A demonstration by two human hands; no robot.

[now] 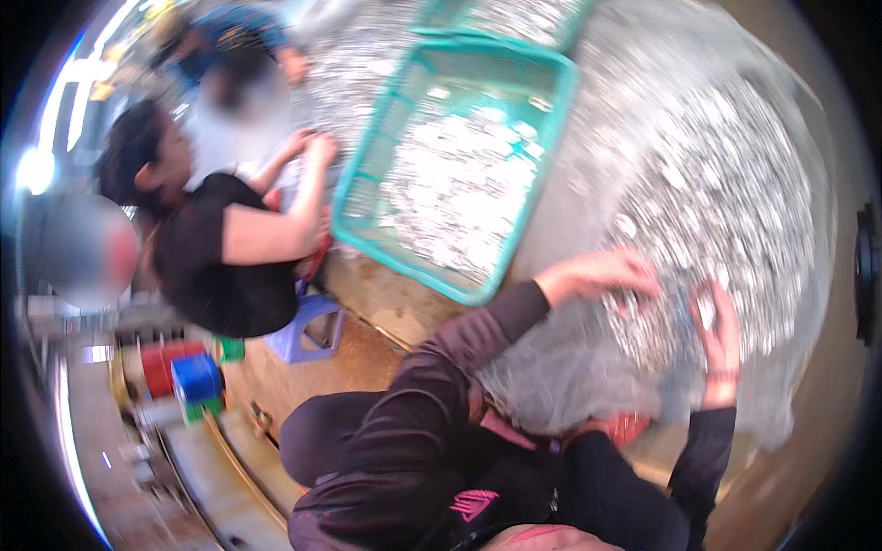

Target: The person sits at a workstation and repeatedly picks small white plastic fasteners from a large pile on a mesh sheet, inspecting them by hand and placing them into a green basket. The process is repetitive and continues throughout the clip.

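Observation:
A broad pile of small, shiny silver-white pieces (735,184) lies spread on a clear plastic sheet (542,386) in front of me. The picture is blurred, so their exact kind does not show. My left hand (614,274) reaches over the near left edge of the pile, its fingers bent downward and smeared by motion. At the pile's near side, my right hand (723,332) is closed around a small whitish piece (706,309) between thumb and fingers. A band circles the right wrist. Dark sleeves cover both my forearms.
Beyond my left arm stands a green plastic basket (367,213) holding many similar pieces, with another green basket (581,20) behind it. A co-worker in black (230,257) sits at the left, hands near more pieces. A purple stool (308,332) is below.

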